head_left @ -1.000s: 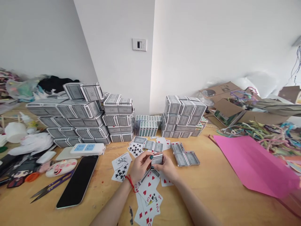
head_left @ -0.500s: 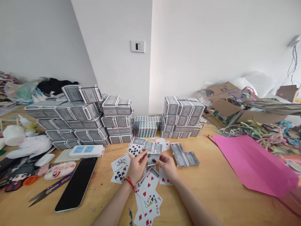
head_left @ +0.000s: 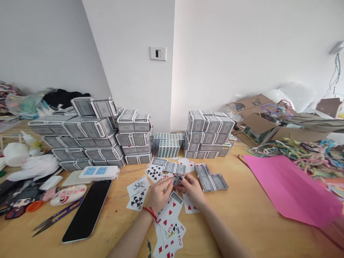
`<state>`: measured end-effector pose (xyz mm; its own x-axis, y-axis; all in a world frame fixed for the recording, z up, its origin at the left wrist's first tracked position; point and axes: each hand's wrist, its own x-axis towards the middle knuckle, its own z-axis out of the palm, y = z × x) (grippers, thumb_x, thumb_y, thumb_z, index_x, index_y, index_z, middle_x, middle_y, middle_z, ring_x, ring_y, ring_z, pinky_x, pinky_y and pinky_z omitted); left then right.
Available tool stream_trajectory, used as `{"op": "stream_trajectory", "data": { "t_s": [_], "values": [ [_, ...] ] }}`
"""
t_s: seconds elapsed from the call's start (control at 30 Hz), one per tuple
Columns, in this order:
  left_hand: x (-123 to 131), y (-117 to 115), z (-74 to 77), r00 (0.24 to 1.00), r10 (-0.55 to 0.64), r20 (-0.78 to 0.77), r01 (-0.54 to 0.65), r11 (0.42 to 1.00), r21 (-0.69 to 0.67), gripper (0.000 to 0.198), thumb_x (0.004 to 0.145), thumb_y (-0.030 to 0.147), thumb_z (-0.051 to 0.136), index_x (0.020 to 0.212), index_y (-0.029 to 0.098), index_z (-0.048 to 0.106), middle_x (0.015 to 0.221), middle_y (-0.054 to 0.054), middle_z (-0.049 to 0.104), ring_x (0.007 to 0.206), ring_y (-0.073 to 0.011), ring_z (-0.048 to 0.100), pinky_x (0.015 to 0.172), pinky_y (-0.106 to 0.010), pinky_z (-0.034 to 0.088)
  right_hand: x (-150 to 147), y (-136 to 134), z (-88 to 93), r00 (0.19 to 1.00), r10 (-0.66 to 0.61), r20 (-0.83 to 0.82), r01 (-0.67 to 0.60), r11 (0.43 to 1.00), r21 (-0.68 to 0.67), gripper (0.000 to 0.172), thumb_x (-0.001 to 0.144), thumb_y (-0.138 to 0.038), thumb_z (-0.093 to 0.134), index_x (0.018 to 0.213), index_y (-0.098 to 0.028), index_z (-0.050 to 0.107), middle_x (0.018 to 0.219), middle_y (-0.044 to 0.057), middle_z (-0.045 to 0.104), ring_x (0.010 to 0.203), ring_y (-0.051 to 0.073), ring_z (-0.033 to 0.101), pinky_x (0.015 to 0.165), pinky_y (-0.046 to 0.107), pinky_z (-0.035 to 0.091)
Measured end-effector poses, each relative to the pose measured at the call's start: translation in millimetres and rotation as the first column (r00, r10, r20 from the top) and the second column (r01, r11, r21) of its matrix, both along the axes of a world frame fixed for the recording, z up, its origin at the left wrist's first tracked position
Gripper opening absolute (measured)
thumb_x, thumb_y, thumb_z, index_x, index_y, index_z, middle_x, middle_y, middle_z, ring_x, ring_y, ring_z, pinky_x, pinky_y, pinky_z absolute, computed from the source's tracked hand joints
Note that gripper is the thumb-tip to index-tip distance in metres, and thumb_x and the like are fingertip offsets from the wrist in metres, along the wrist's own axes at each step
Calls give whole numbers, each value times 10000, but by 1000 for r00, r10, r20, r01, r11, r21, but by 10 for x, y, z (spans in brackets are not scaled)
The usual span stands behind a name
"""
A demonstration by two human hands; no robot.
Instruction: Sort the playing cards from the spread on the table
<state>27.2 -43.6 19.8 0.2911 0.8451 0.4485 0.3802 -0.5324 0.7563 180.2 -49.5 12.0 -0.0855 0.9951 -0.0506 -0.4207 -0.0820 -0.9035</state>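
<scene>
Both hands meet at the middle of the wooden table point(head_left: 242, 215). My left hand point(head_left: 159, 193), with a red string at its wrist, and my right hand point(head_left: 191, 189) pinch a small stack of playing cards point(head_left: 177, 179) between their fingertips, tilted nearly edge-on. Loose cards lie face up under my wrists point(head_left: 172, 215) and face down just beyond my fingers point(head_left: 172, 166). An opened, flattened card box point(head_left: 211, 179) lies right of my right hand.
Stacked card boxes stand at the back left point(head_left: 88, 136) and back centre-right point(head_left: 208, 134). A black phone point(head_left: 87, 209), scissors point(head_left: 56, 216) and a power strip point(head_left: 98, 172) lie left. A pink paper sheet point(head_left: 290, 188) and cardboard boxes point(head_left: 263, 122) with coloured cords lie right.
The card stack between my hands has tipped from showing its patterned back to nearly edge-on and lower, and my hands have drawn closer together.
</scene>
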Motion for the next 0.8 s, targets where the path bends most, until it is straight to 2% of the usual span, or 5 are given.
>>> {"op": "stream_trajectory", "data": {
  "t_s": [0.17,0.37,0.53,0.63,0.8],
  "values": [
    [1,-9,60,994,-111,6,111,994,-24,262,770,234,489,1007,218,599,1081,-57,587,1018,-190,515,899,-364,422,32,-26,40,999,-42,21,41,999,34,357,636,-359,669,923,-177,558,1038,82,584,888,200,578,804,358,456],
    [6,66,20,972,-123,199,171,954,-247,193,738,235,548,919,179,588,1085,-83,529,999,-177,526,867,-346,453,62,-18,8,986,-75,147,52,987,154,401,601,-282,700,963,-212,544,1073,61,570,994,218,515,846,351,410],
    [19,106,-59,932,-150,329,281,873,-398,394,649,144,636,1023,174,518,1104,-90,556,993,-181,546,898,-373,430,80,-34,25,991,-1,137,-28,977,212,461,569,-241,713,995,-235,536,1111,60,541,1049,244,476,888,387,373],
    [16,102,-36,936,-163,312,293,852,-435,521,622,137,656,1107,187,471,1112,-91,566,1016,-194,535,901,-388,426,75,-57,47,994,42,100,-65,970,234,578,583,-217,700,1111,-269,469,1177,71,490,1043,243,478,877,396,379],
    [1,85,39,969,-173,178,234,878,-419,560,637,178,635,1166,197,453,1160,-90,532,982,-196,551,861,-373,453,61,-65,53,997,57,42,-65,971,228,720,610,-221,687,1229,-313,331,1194,67,470,1030,224,490,883,396,373]
  ]
}}
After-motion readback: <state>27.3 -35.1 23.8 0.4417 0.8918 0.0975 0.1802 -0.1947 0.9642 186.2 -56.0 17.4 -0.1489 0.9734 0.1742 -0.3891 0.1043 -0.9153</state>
